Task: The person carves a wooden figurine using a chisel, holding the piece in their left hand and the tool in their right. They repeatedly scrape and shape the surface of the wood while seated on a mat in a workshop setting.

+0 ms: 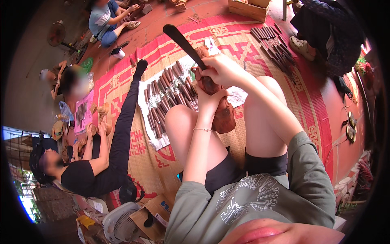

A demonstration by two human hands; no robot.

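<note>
Between my raised knees stands a reddish-brown carved wooden piece (224, 118), upright and slightly tilted. My left hand (209, 97) is wrapped round its middle. Above it, my right hand (221, 70) is closed on a long, flat, dark strip-like tool (180, 40) with a rounded end. The tool slants up and to the left across the carving's upper part; its lower end is hidden by my fingers, so I cannot tell its exact kind. Just left of the carving, rows of brown wooden-handled tools (168, 91) lie on a white cloth (159, 143).
A red and tan patterned mat (310, 105) lies under me. More dark tools (280, 53) lie at the far right, near a person's shoe (302, 48). A person in black (93, 171) sits at left, legs stretched out, handling pale wood. Behind is a wooden crate (250, 10).
</note>
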